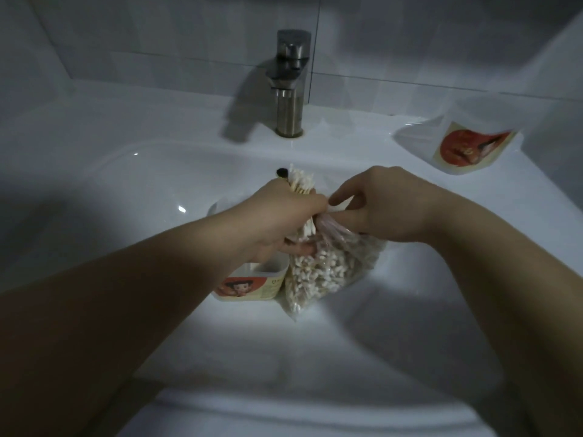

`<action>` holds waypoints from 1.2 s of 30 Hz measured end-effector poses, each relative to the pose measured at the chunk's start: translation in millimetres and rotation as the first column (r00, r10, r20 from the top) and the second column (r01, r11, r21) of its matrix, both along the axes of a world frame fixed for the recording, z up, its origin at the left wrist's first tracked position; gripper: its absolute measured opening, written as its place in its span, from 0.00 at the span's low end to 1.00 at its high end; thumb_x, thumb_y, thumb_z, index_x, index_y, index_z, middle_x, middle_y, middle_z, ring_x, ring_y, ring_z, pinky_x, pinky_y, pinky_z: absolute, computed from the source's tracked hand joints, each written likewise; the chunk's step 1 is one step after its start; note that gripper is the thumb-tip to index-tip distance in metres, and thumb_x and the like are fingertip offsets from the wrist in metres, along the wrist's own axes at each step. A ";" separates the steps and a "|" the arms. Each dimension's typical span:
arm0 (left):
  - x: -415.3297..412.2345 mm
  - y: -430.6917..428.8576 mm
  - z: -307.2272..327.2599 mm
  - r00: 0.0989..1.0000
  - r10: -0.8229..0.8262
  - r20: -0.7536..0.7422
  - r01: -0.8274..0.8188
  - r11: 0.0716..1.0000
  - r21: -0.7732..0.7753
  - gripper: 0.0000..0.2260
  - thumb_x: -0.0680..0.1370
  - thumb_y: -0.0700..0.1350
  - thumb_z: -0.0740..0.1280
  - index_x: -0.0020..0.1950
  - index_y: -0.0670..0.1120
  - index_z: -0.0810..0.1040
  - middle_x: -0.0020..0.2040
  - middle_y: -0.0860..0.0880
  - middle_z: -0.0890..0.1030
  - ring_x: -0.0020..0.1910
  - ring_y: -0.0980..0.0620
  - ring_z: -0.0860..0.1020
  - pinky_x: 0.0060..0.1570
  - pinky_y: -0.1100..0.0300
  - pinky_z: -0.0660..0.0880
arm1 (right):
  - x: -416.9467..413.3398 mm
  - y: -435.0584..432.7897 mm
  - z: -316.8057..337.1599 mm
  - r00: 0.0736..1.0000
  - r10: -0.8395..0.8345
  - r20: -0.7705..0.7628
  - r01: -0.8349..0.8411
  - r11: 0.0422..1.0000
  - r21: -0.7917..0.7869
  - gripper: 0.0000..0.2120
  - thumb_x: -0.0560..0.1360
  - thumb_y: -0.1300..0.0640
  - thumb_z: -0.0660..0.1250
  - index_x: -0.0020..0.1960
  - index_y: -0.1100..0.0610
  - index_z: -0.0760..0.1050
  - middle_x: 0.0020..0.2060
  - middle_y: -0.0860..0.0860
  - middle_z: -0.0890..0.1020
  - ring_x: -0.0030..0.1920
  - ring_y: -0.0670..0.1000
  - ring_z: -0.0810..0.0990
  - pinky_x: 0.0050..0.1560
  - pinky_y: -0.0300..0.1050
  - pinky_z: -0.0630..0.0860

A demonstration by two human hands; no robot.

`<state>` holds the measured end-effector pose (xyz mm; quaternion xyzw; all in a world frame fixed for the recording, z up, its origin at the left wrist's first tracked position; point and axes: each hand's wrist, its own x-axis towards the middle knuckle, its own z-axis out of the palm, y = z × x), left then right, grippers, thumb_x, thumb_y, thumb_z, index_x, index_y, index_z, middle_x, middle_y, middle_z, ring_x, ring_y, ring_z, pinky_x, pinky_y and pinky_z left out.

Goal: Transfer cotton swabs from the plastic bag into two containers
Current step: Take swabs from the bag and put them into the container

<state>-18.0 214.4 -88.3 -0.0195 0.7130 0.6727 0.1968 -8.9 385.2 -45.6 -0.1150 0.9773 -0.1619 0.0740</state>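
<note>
Mid-frame, over the white sink, the left hand had its grip clamped round a bundle of cotton swabs, tips poking upward. The right hand had its grip pinched on the gathered neck of the plastic bag, full of swabs, just beside a labelled container in the basin. A clear labelled piece lay at the upper right.

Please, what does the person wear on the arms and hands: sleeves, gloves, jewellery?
Both forearms are bare; no sleeve is visible. The left hand and the right hand wear no gloves, and I see no ring, watch or bracelet.
</note>
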 end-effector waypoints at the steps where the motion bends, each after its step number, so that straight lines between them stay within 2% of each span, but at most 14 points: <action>1: -0.2 -0.2 1.5 1.000 0.023 -0.020 -0.023 1.000 0.015 0.07 0.74 0.36 0.68 0.38 0.46 0.78 0.36 0.45 0.79 0.41 0.46 0.81 0.44 0.42 0.84 | 0.9 -1.5 1.8 1.000 -0.009 -0.019 0.009 0.999 -0.045 0.30 0.63 0.28 0.66 0.58 0.44 0.82 0.42 0.42 0.86 0.41 0.39 0.81 0.45 0.37 0.76; 4: -1.8 -2.8 7.9 0.996 0.062 -0.062 -0.058 0.996 0.072 0.09 0.74 0.35 0.65 0.35 0.46 0.76 0.31 0.46 0.79 0.38 0.44 0.82 0.45 0.38 0.84 | 2.1 -0.8 10.1 0.992 -0.068 -0.108 0.048 0.983 -0.179 0.18 0.64 0.33 0.73 0.45 0.46 0.85 0.35 0.41 0.85 0.35 0.38 0.82 0.41 0.39 0.80; 7: -4.7 -5.8 10.9 0.997 0.058 -0.058 -0.053 0.995 0.088 0.06 0.73 0.35 0.63 0.40 0.43 0.77 0.36 0.41 0.81 0.44 0.37 0.84 0.46 0.35 0.83 | 1.7 4.0 16.9 0.987 -0.113 -0.112 0.082 0.964 -0.254 0.11 0.65 0.41 0.78 0.44 0.45 0.85 0.35 0.38 0.85 0.37 0.35 0.82 0.41 0.37 0.79; 11: -3.8 -6.6 4.8 0.997 0.001 -0.079 -0.012 0.989 -0.149 0.03 0.73 0.36 0.66 0.42 0.41 0.79 0.36 0.41 0.81 0.45 0.35 0.85 0.45 0.36 0.84 | 8.1 -2.1 11.1 0.993 0.022 0.113 -0.022 1.000 -0.004 0.16 0.66 0.45 0.74 0.53 0.43 0.86 0.44 0.37 0.85 0.46 0.39 0.82 0.52 0.40 0.78; 13: -3.7 -7.5 2.0 0.993 -0.014 -0.114 -0.016 0.965 -0.261 0.02 0.72 0.37 0.68 0.40 0.41 0.80 0.35 0.41 0.84 0.44 0.36 0.86 0.44 0.39 0.84 | 8.5 -6.3 4.8 0.989 0.054 0.138 -0.062 0.997 0.055 0.14 0.68 0.50 0.74 0.53 0.41 0.85 0.45 0.37 0.85 0.47 0.40 0.82 0.53 0.40 0.79; 16: -6.1 -10.3 0.9 0.964 -0.045 -0.261 -0.068 0.910 -0.409 0.02 0.71 0.40 0.69 0.39 0.44 0.78 0.34 0.46 0.82 0.38 0.42 0.84 0.41 0.50 0.84 | 5.1 -7.5 0.4 0.991 0.056 0.119 -0.059 0.998 0.028 0.10 0.67 0.53 0.75 0.47 0.42 0.86 0.39 0.38 0.86 0.41 0.40 0.83 0.46 0.38 0.81; 19: -6.2 -11.3 2.3 0.910 -0.103 -0.402 -0.121 0.861 -0.494 0.06 0.71 0.41 0.69 0.36 0.47 0.74 0.33 0.50 0.78 0.36 0.47 0.81 0.36 0.50 0.77 | 3.9 -11.4 -1.7 0.992 0.068 0.110 -0.065 0.997 -0.030 0.06 0.67 0.54 0.76 0.42 0.44 0.84 0.36 0.40 0.86 0.36 0.39 0.84 0.39 0.34 0.78; 22: 1.0 -7.1 9.8 0.819 -0.130 -0.559 -0.162 0.883 -0.441 0.05 0.68 0.46 0.66 0.35 0.46 0.72 0.31 0.51 0.74 0.33 0.51 0.74 0.34 0.55 0.69 | 5.0 -17.3 -4.6 0.989 0.116 0.092 -0.122 0.991 0.060 0.11 0.68 0.56 0.72 0.39 0.40 0.77 0.37 0.38 0.84 0.37 0.38 0.81 0.34 0.29 0.72; 25: 6.1 -0.6 14.5 0.753 -0.143 -0.642 -0.133 0.923 -0.362 0.12 0.66 0.47 0.64 0.42 0.40 0.78 0.38 0.46 0.80 0.41 0.48 0.79 0.42 0.52 0.75 | 6.0 -19.5 -5.4 0.992 0.112 0.059 -0.117 0.989 0.093 0.14 0.68 0.56 0.72 0.29 0.43 0.73 0.24 0.36 0.77 0.30 0.36 0.76 0.26 0.27 0.66; 27: 8.9 0.1 13.7 0.746 -0.213 -0.631 -0.080 0.912 -0.403 0.10 0.66 0.47 0.64 0.41 0.42 0.79 0.37 0.49 0.80 0.40 0.50 0.79 0.40 0.54 0.74 | 6.3 -19.8 -4.2 0.996 0.093 0.013 -0.094 0.991 0.099 0.16 0.67 0.56 0.73 0.25 0.48 0.71 0.21 0.42 0.75 0.27 0.42 0.74 0.25 0.29 0.66; 29: 7.3 -2.4 10.4 0.782 -0.261 -0.566 -0.036 0.888 -0.459 0.08 0.66 0.48 0.64 0.38 0.45 0.77 0.34 0.52 0.78 0.37 0.53 0.78 0.37 0.57 0.72 | 6.8 -19.3 -0.9 0.996 0.087 -0.007 -0.086 0.991 0.106 0.16 0.67 0.54 0.75 0.25 0.50 0.72 0.22 0.46 0.74 0.28 0.45 0.73 0.26 0.34 0.66; 32: 1.1 -6.6 6.4 0.824 -0.285 -0.489 -0.008 0.858 -0.514 0.05 0.70 0.45 0.68 0.40 0.45 0.80 0.37 0.50 0.82 0.39 0.51 0.81 0.40 0.54 0.77 | 6.5 -15.4 6.8 0.998 0.059 -0.008 -0.059 0.998 0.034 0.06 0.68 0.55 0.75 0.35 0.44 0.84 0.30 0.42 0.83 0.36 0.44 0.81 0.36 0.39 0.76; 34: -1.6 -8.7 3.7 0.838 -0.295 -0.460 0.015 0.854 -0.520 0.03 0.73 0.42 0.68 0.39 0.46 0.79 0.36 0.51 0.82 0.38 0.51 0.81 0.38 0.55 0.75 | 6.4 -10.4 11.1 1.000 0.008 -0.029 -0.010 0.999 -0.046 0.09 0.68 0.58 0.74 0.39 0.43 0.86 0.32 0.40 0.84 0.38 0.42 0.83 0.44 0.42 0.81; 36: -0.8 -9.0 3.1 0.835 -0.319 -0.448 0.047 0.853 -0.520 0.06 0.74 0.42 0.68 0.37 0.48 0.78 0.33 0.53 0.80 0.36 0.53 0.80 0.38 0.56 0.73 | 6.2 -5.2 13.7 0.999 -0.036 -0.019 0.034 0.991 -0.131 0.11 0.69 0.60 0.74 0.39 0.43 0.86 0.29 0.39 0.84 0.34 0.39 0.84 0.43 0.41 0.82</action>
